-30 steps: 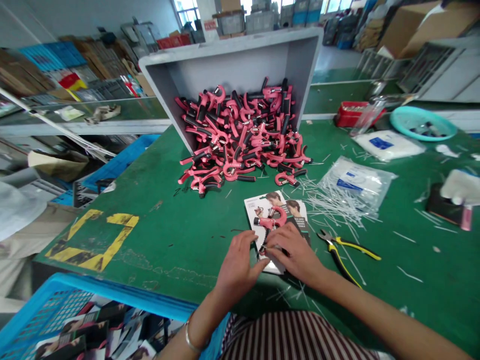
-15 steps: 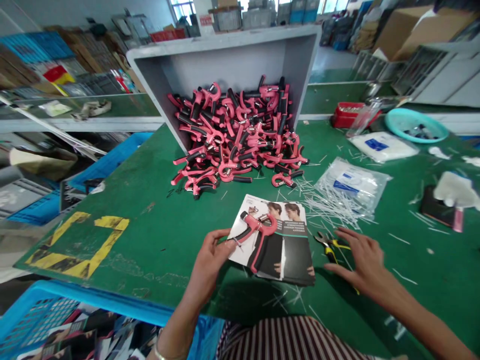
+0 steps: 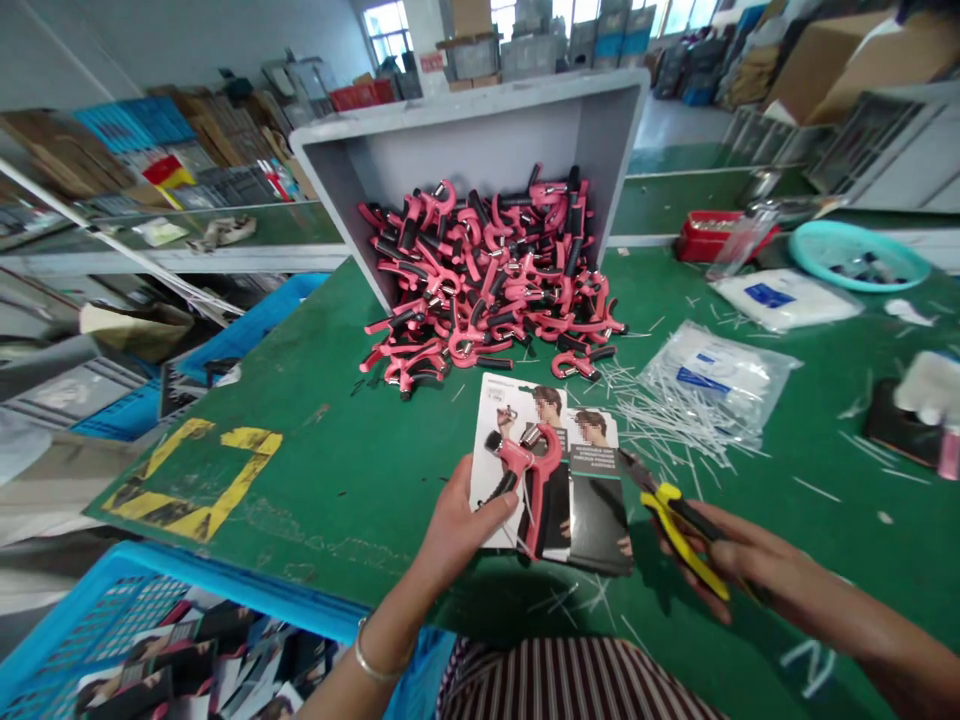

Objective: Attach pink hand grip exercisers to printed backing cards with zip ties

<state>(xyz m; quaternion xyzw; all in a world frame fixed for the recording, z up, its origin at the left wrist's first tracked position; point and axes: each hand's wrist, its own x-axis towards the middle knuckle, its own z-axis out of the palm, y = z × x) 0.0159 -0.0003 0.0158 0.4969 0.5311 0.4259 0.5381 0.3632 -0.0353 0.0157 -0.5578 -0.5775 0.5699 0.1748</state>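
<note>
My left hand (image 3: 465,518) holds the lower left edge of a printed cardboard backing card (image 3: 592,510), with its thumb against a pink and black adjustable hand grip exerciser (image 3: 521,470) lying on the card. My right hand (image 3: 724,555) is shut around yellow and black handled pliers (image 3: 675,520), whose metal jaws point up and left and sit close to the card's right edge. Behind the card, a heap of several pink and black hand grips (image 3: 487,280) spills from a grey bin (image 3: 465,130) onto the green workbench (image 3: 315,430).
Many white cable ties (image 3: 675,420) lie scattered beside a clear bag of ties (image 3: 712,385). A blue crate of printed cards (image 3: 150,600) stands at the lower left. Further right are a red tray (image 3: 720,237), a white bag (image 3: 784,298) and a teal bowl (image 3: 859,255).
My right hand has lifted the pliers off the bench. The card now stands more steeply, tilted up in my left hand, with the hand grip still on it.
</note>
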